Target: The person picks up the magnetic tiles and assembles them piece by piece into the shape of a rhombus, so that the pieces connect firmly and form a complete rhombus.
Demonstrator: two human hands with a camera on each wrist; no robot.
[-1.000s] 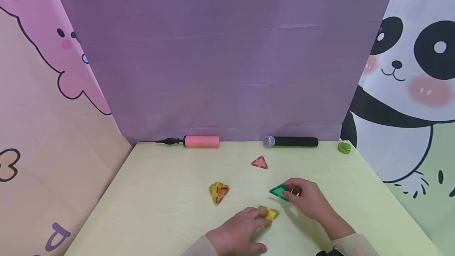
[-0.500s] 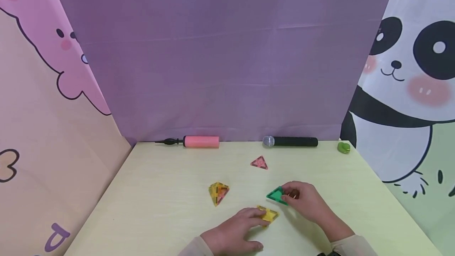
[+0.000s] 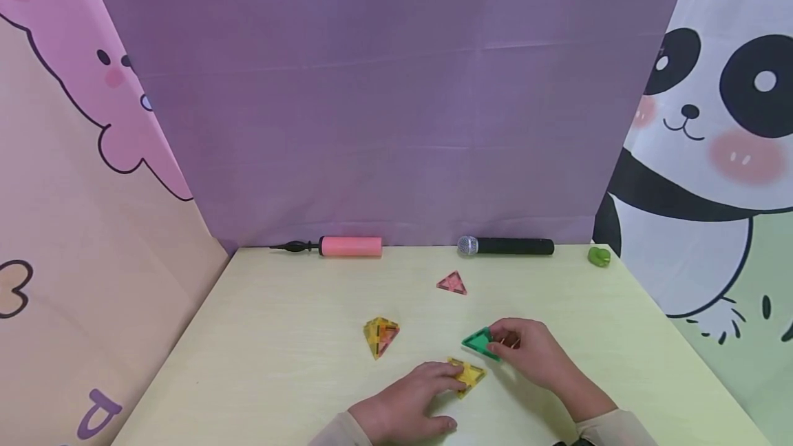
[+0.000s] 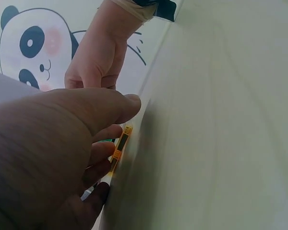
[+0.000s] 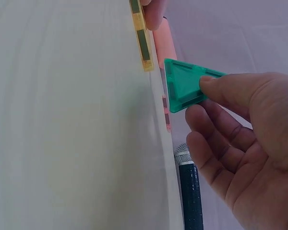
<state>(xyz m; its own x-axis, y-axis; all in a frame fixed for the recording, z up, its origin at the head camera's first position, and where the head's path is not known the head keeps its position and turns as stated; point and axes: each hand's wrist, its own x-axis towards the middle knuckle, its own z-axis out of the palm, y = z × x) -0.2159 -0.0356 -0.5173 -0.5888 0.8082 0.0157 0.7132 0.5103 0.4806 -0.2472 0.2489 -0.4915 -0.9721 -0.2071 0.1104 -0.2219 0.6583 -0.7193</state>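
One green triangle (image 3: 479, 342), pinched, moved nearer one yellow triangle (image 3: 472, 375); two hands (image 3: 414, 399) (image 3: 528, 352).

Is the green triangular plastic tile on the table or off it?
Off: the right hand pinches the green triangular plastic tile, and the right wrist view shows it raised clear of the pale tabletop.

We see the tabletop (image 3: 266, 363) evenly lit, a soft shadow (image 3: 526, 398) beside the right hand (image 3: 526, 351); both wrist views look dimmer, the left hand (image 4: 43, 143) darkly shaded.
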